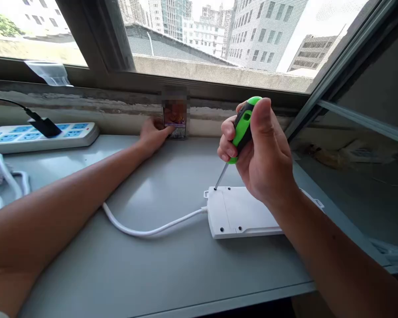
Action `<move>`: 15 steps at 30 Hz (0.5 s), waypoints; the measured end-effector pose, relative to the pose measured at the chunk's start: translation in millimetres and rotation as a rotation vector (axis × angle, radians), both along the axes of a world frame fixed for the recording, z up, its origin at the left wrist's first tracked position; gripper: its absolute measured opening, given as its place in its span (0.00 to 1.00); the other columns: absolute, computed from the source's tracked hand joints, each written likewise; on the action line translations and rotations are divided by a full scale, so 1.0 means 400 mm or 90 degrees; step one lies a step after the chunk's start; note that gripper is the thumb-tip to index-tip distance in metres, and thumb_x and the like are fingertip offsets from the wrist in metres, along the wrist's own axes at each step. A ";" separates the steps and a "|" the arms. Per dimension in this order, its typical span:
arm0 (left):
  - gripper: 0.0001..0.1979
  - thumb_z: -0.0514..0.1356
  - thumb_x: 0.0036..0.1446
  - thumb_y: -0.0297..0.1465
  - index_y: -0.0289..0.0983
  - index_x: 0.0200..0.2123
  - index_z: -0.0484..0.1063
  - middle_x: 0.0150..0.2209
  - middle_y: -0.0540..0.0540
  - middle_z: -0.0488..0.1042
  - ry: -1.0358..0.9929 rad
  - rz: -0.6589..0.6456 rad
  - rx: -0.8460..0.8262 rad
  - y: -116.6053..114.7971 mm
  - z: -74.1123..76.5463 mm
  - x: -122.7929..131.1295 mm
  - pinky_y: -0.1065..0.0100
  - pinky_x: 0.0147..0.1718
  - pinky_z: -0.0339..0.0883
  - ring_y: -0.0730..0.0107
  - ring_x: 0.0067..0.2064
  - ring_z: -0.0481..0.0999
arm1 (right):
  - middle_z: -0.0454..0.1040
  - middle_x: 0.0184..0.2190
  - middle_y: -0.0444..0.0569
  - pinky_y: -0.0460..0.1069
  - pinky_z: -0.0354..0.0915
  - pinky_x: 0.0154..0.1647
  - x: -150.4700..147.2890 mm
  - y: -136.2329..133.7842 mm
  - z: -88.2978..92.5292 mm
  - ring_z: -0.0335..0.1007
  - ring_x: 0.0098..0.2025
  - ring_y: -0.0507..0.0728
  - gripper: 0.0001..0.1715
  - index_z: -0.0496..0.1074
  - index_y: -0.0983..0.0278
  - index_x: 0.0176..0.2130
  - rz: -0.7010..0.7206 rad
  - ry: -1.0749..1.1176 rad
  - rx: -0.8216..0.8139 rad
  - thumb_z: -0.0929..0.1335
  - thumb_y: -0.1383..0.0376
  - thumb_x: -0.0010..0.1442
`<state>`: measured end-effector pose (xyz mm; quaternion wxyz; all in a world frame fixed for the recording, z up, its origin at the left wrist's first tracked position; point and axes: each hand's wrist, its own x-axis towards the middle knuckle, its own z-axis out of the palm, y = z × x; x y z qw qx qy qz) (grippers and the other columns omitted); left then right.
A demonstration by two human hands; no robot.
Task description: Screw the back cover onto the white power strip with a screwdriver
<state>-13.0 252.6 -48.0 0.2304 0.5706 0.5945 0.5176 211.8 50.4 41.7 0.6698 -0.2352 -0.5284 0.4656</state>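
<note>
My right hand is closed around a green and black screwdriver. The metal tip rests at a screw hole in the far left corner of a white power strip, which lies face down on the grey sill. A white cord runs left from the strip. My left hand reaches far back to the wall. Its fingers touch a small blurred box or card standing against the wall.
A second white power strip with blue sockets and a black plug lies at the far left. White cables are coiled at the left edge. The window frame runs along the back. The sill's front edge is close to me.
</note>
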 end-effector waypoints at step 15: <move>0.18 0.71 0.44 0.31 0.40 0.39 0.71 0.38 0.45 0.76 0.045 -0.002 0.005 0.016 -0.010 -0.006 0.58 0.45 0.73 0.54 0.42 0.77 | 0.66 0.27 0.39 0.48 0.58 0.26 0.000 -0.005 0.004 0.57 0.23 0.47 0.28 0.63 0.58 0.38 -0.011 -0.016 -0.010 0.71 0.40 0.66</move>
